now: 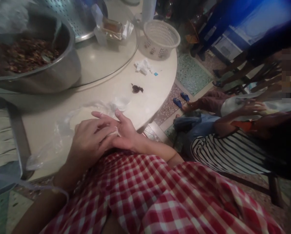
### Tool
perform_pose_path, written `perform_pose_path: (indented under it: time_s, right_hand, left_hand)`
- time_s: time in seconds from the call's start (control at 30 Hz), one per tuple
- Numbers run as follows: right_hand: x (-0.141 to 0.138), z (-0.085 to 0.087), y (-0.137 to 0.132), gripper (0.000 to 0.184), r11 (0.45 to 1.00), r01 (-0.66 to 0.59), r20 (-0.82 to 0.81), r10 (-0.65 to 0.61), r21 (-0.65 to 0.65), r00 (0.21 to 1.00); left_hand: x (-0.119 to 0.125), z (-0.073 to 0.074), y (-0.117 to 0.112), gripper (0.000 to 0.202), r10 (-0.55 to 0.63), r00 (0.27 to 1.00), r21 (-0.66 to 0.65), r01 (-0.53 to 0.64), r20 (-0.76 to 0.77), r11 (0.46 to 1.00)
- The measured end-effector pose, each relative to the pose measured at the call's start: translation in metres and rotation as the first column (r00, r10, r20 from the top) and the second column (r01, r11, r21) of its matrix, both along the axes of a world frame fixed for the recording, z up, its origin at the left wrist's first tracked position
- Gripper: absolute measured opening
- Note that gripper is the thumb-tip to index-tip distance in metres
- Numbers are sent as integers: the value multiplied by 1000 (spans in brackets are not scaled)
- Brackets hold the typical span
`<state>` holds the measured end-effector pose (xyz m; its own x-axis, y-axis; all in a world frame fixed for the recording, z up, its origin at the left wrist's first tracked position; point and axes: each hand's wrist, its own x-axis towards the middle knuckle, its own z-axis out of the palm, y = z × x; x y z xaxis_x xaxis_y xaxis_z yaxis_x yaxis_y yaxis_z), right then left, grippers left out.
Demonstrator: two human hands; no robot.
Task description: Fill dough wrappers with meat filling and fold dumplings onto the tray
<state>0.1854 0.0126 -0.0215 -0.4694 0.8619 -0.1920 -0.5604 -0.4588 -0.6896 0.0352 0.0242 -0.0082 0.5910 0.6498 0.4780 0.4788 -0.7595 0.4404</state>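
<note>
My left hand (89, 136) and my right hand (127, 131) meet at the table's edge, in front of a red checked garment. Between their fingers a small bit of white dough (115, 132) shows, apparently part of a dumpling; the rest is hidden. My left fingers reach across my right palm and press on it. My right hand cradles it from the other side, thumb raised. Just beyond them, pale round dough wrappers (84, 116) lie in clear plastic (60, 136). Folded dumplings (2, 143) sit in rows on a metal tray (25, 146) at the left.
A large metal bowl (69, 70) of chopped filling (29, 53) stands on the glass turntable (99, 68). Behind are a metal colander (74, 16), a wrapped package (112, 29) and a white plastic basket (157, 48). Crumpled tissue (143, 66) and a dark scrap (137, 88) lie nearby. People sit at right.
</note>
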Motion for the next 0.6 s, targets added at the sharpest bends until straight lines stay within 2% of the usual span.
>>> perform_pose_path:
  time_s: [0.1, 0.23, 0.37, 0.5, 0.6]
  right_hand:
    - [0, -2, -3, 76, 1000, 28, -22, -28, 0, 999]
    - [1, -1, -4, 61, 1000, 19, -39, -18, 13, 999]
    - [1, 0, -4, 54, 999, 13, -33, -14, -39, 999]
    - [2, 2, -6, 54, 988, -33, -192, 3, -150, 981]
    - [6, 7, -8, 62, 971, -83, -337, 3, -225, 942]
  left_hand:
    - [-6, -1, 4, 10, -22, 1000, 49, 22, -17, 999]
    - [-10, 0, 9, 16, -48, 999, 87, 48, -12, 995]
    - [-11, 3, 14, 13, -75, 996, 126, 80, -45, 989]
    - [-8, 11, 15, 15, -197, 973, 152, 214, -119, 965]
    - [-6, 18, 14, 11, -270, 946, 148, 297, -178, 943]
